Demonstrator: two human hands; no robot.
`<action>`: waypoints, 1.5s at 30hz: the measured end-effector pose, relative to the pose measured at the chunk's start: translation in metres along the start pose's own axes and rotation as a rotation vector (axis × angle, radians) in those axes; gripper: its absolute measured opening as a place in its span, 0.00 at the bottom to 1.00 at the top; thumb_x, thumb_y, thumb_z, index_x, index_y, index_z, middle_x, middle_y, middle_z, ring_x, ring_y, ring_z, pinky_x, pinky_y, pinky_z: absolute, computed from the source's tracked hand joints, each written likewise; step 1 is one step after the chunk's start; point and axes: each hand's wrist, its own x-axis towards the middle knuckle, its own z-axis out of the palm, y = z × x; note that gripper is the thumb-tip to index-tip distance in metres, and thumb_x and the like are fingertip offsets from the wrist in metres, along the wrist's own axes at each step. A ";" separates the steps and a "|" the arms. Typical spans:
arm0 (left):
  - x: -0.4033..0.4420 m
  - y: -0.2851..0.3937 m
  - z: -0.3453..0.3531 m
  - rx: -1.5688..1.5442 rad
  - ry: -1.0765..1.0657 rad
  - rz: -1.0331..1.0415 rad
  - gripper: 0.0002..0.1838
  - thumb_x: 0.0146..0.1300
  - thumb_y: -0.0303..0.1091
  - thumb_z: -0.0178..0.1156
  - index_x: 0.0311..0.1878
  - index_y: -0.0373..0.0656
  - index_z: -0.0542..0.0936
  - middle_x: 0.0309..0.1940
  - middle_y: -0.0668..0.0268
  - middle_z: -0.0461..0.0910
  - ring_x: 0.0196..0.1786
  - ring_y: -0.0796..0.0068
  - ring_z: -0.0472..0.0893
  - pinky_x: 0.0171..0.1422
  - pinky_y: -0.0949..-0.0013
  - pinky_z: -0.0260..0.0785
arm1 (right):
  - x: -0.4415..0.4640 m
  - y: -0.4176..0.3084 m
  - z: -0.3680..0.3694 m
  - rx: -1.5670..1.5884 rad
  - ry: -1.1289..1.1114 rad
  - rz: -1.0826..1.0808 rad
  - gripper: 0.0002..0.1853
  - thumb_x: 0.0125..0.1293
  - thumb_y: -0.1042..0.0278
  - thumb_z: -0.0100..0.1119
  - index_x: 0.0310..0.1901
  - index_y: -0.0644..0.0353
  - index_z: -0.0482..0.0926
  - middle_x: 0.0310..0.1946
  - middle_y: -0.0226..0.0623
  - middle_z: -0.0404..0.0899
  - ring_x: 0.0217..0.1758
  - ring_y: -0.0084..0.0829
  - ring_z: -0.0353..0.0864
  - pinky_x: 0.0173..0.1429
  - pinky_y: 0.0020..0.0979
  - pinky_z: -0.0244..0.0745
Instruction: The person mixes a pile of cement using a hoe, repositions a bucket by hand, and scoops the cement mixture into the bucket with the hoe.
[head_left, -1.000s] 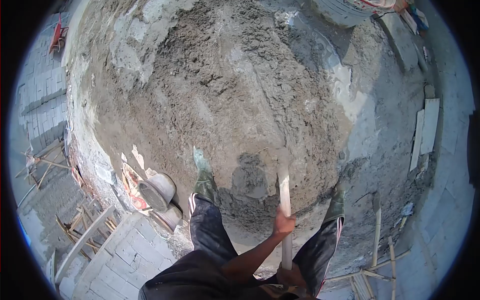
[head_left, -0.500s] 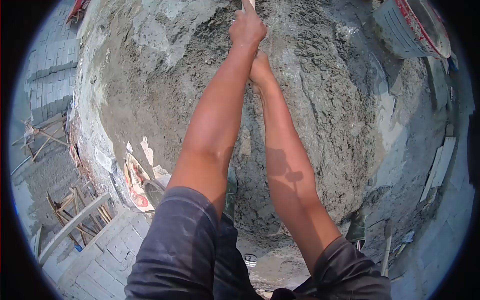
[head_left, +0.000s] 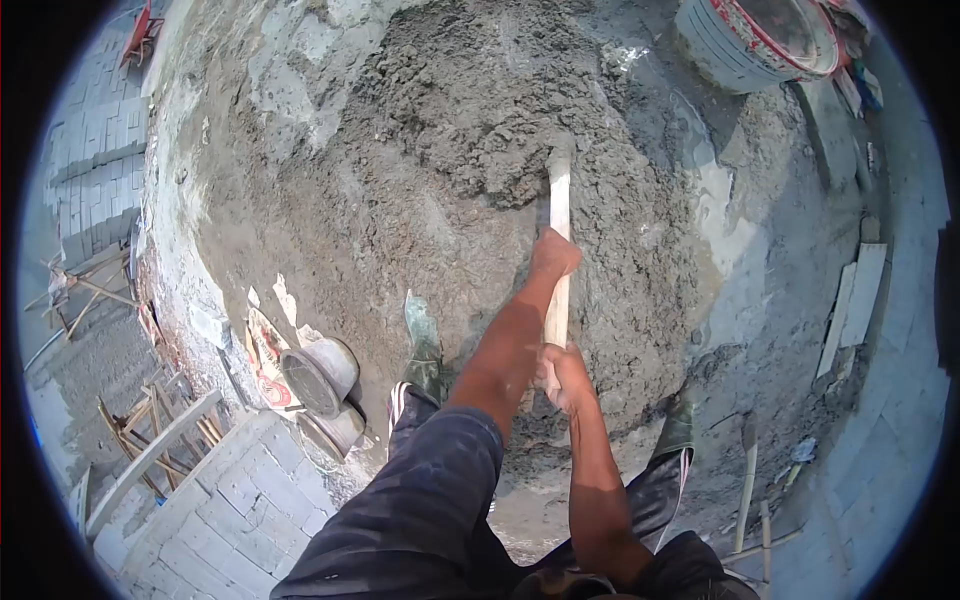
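Observation:
A pale wooden handle (head_left: 558, 300) runs up the middle of the view, and its far end goes into wet grey mortar (head_left: 490, 160). My left hand (head_left: 554, 254) is wrapped round the handle's upper part. Lower down, nearer my body, my right hand (head_left: 564, 376) grips the same handle. The tool's head is hidden in the mortar. Green boots (head_left: 424, 350) stand on the mortar on either side of the handle.
A large bucket with a red rim (head_left: 750, 45) stands at the upper right. Round pans (head_left: 325, 378) and a torn sack (head_left: 268, 365) lie at the lower left. Grey blocks (head_left: 95, 205) are stacked at the left, boards (head_left: 862, 295) at the right. Another handle (head_left: 747, 485) lies lower right.
Both hands first swung far forward to the top of the view, then came back toward the middle with the handle. The handle's far end now sits in the mortar, beyond its earliest place.

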 end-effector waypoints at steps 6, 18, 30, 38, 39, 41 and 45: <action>-0.283 -0.103 0.145 -0.688 -0.243 -0.214 0.23 0.54 0.31 0.63 0.49 0.29 0.67 0.27 0.54 0.78 0.19 0.67 0.80 0.23 0.62 0.73 | -0.266 0.099 -0.112 -0.467 0.349 0.241 0.12 0.52 0.76 0.62 0.37 0.62 0.71 0.22 0.34 0.73 0.18 0.27 0.74 0.24 0.32 0.72; -0.014 -0.043 -0.195 -1.080 0.088 0.462 0.13 0.60 0.29 0.58 0.47 0.37 0.70 0.27 0.64 0.74 0.21 0.76 0.74 0.25 0.71 0.67 | 0.063 0.009 0.127 -0.904 0.014 -0.389 0.27 0.59 0.68 0.64 0.57 0.66 0.64 0.33 0.54 0.80 0.35 0.47 0.84 0.40 0.43 0.76; 0.135 -0.035 -0.255 0.043 0.406 0.107 0.35 0.53 0.30 0.59 0.61 0.25 0.55 0.54 0.33 0.74 0.58 0.42 0.77 0.65 0.57 0.70 | 0.165 -0.035 0.199 -1.199 0.212 -0.458 0.20 0.53 0.72 0.59 0.48 0.72 0.76 0.44 0.65 0.80 0.53 0.57 0.80 0.58 0.46 0.74; -0.025 -0.115 -0.076 -0.364 0.167 -0.164 0.24 0.51 0.31 0.62 0.49 0.25 0.72 0.43 0.39 0.81 0.50 0.48 0.83 0.52 0.56 0.77 | -0.036 0.081 0.012 -1.211 0.240 -0.266 0.23 0.49 0.64 0.67 0.44 0.72 0.75 0.33 0.57 0.82 0.41 0.49 0.86 0.44 0.40 0.77; -0.060 -0.135 -0.044 -0.326 0.157 -0.171 0.25 0.51 0.33 0.64 0.49 0.24 0.73 0.43 0.38 0.80 0.50 0.46 0.82 0.53 0.55 0.76 | -0.071 0.100 -0.017 -1.203 0.237 -0.262 0.24 0.48 0.64 0.67 0.44 0.71 0.75 0.34 0.58 0.82 0.42 0.49 0.85 0.45 0.41 0.78; -0.144 -0.168 0.013 -0.256 0.144 -0.240 0.26 0.53 0.37 0.66 0.48 0.25 0.74 0.43 0.38 0.81 0.51 0.45 0.82 0.53 0.54 0.75 | -0.149 0.146 -0.070 -1.346 0.296 -0.189 0.25 0.45 0.63 0.68 0.44 0.69 0.75 0.34 0.58 0.82 0.42 0.54 0.84 0.48 0.45 0.78; -0.282 -0.215 0.087 -0.598 0.093 -0.213 0.24 0.55 0.34 0.65 0.48 0.25 0.71 0.34 0.46 0.82 0.41 0.52 0.85 0.43 0.55 0.77 | -0.261 0.184 -0.101 -1.354 0.364 0.093 0.22 0.48 0.64 0.66 0.44 0.67 0.74 0.34 0.58 0.81 0.43 0.56 0.84 0.47 0.46 0.78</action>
